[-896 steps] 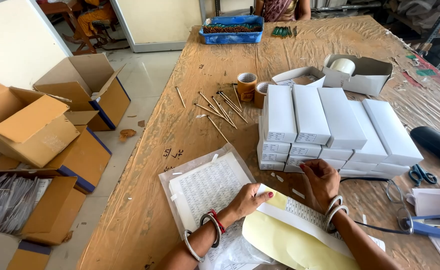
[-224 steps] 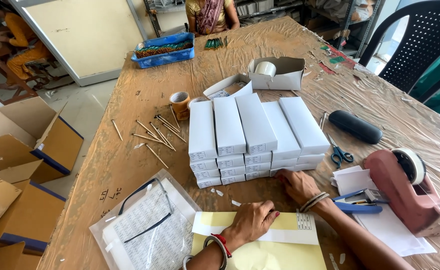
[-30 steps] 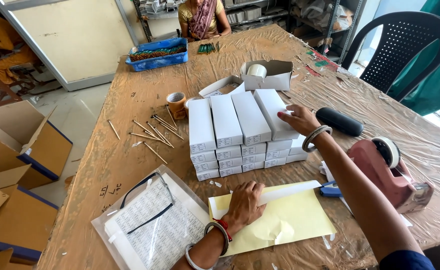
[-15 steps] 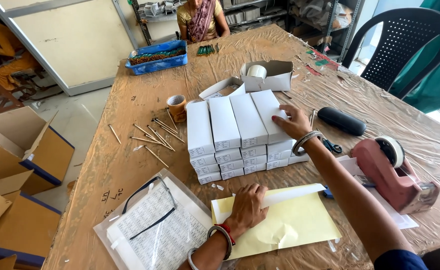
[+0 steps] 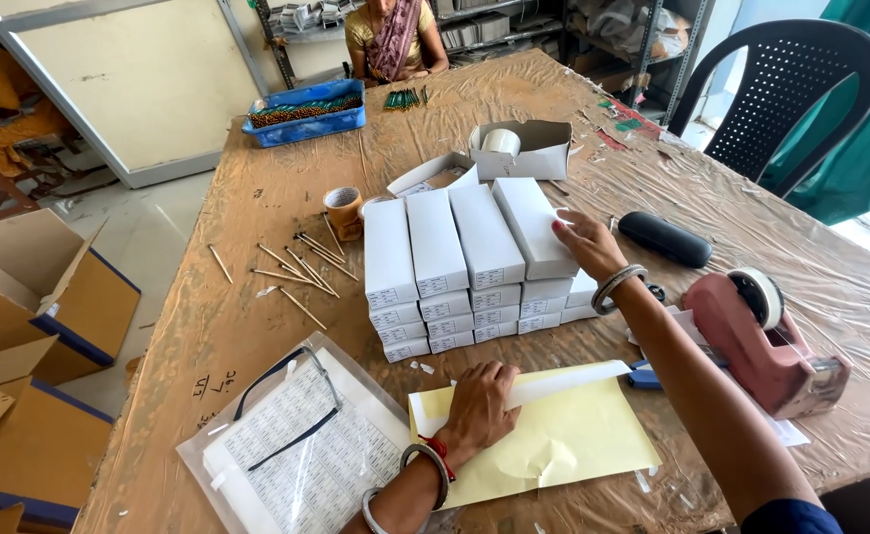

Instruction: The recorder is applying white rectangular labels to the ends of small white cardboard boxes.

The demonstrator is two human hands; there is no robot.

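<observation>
Near the middle of the frame the right hand (image 5: 585, 245) rests flat, fingers stretched out, against the right end of a stack of white boxes (image 5: 464, 267), touching the rightmost top box; it grips nothing. The boxes stand in four side-by-side columns, several layers high, on the brown plastic-covered counter (image 5: 257, 326). Lower down, the left hand (image 5: 479, 407) lies palm down, fingers spread, pressing on a yellow backing sheet (image 5: 563, 445) whose white strip is peeled up along its top edge; it holds nothing closed either.

To the lower left of that sheet sits a clear bag of printed label sheets (image 5: 296, 455) with a pair of glasses lying on it. At the right edge of the frame is a pink tape dispenser (image 5: 761, 341), and just above it a dark glasses case (image 5: 666, 238). Loose pencils (image 5: 296, 267) are scattered left of the boxes, beside a roll of brown tape (image 5: 342, 206). Behind the stack stands an open white carton (image 5: 522, 150), and a blue tray (image 5: 306, 111) lies toward the upper left. Another person sits at the far end, top of the frame.
</observation>
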